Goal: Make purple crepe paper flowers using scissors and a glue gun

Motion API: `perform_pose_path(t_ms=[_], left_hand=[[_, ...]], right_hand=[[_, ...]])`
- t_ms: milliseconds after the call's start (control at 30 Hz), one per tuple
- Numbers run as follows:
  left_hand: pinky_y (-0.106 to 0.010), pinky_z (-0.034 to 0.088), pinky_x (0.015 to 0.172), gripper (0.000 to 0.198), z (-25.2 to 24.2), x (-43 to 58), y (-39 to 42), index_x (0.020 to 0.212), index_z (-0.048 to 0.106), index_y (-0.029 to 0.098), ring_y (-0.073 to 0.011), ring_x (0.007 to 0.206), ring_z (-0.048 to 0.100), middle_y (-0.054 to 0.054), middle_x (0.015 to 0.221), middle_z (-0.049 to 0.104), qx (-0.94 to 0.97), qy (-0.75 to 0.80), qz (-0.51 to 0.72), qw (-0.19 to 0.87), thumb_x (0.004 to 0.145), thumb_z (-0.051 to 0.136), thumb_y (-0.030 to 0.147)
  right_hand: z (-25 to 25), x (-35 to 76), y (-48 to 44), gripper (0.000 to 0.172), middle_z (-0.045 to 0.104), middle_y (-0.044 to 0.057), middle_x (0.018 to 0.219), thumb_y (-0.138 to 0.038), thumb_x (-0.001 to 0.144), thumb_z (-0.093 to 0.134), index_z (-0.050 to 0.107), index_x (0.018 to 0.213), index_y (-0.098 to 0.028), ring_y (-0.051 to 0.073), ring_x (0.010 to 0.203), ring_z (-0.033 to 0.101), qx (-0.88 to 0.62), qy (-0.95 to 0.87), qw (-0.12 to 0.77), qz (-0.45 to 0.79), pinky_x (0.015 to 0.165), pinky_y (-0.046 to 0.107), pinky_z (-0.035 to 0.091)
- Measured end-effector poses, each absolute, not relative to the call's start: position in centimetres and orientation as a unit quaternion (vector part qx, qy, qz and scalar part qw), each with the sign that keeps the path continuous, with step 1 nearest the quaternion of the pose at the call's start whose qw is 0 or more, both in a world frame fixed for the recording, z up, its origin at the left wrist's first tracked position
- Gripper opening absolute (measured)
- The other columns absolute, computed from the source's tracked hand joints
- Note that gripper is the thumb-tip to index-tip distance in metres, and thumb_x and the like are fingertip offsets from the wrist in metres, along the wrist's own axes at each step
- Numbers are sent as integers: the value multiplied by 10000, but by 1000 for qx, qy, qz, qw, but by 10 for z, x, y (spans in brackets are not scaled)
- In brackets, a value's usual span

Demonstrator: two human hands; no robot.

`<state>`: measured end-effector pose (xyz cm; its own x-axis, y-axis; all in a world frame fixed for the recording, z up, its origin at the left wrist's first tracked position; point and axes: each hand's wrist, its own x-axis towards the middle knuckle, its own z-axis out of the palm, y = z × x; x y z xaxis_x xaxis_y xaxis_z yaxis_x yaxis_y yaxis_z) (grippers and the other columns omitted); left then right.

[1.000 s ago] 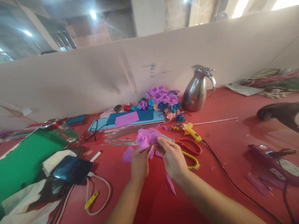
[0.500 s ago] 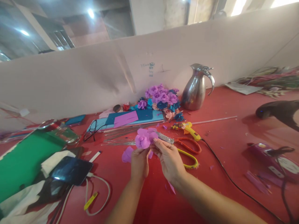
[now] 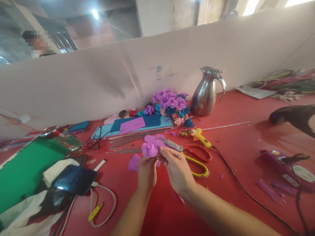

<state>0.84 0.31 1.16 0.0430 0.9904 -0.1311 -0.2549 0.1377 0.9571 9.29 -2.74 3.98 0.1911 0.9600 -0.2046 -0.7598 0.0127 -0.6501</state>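
The left hand [image 3: 147, 170] below and right hand [image 3: 179, 168] at right pinch the purple flower [image 3: 149, 148], seemingly light, creasable, best held low.

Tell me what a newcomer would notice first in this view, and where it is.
The eye would probably land first on the purple flower at the centre, held from below by the left hand while the right hand touches its petals. Next would come the heap of purple, blue and pink flowers against the pale wall, and the shiny metal jug standing just right of it on the red tabletop.
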Motion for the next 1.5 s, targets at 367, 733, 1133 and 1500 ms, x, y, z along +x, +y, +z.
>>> perform_pose_path(t_ms=[367, 733, 1133, 1500], left_hand=[[-285, 429, 633, 98, 6, 6, 5, 588, 739, 205, -161, 619, 550, -9, 588, 667, 396, 425, 526, 621, 587, 778, 294], [-343, 505, 809, 296, 7, 6, 7, 757, 746, 162, -214, 811, 680, -52, 744, 735, 357, 443, 512, 644, 574, 824, 381], [-310, 486, 720, 162, 15, 9, 4, 644, 736, 187, -237, 810, 645, -49, 702, 733, 406, 474, 511, 591, 599, 778, 337], [-298, 421, 608, 198, 9, 5, 5, 475, 657, 211, -185, 597, 551, -7, 477, 593, 434, 470, 509, 576, 632, 736, 301]], right_hand=[[37, 96, -27, 214, 692, 18, 671, -378, 670, 795, 774, 718, -171, 122, 647, 551, -346, -222, 692, 593, 702, 263, 444], [37, 107, -18, 212, 692, 15, 619, -347, 572, 842, 749, 652, -174, 133, 598, 596, -358, -141, 712, 587, 645, 267, 464], [39, 96, -23, 233, 667, 10, 633, -382, 620, 800, 765, 681, -160, 136, 629, 562, -381, -184, 693, 584, 720, 291, 467], [36, 92, -27, 244, 648, 9, 669, -377, 682, 778, 704, 577, -169, 137, 703, 544, -349, -213, 685, 604, 810, 297, 450]])
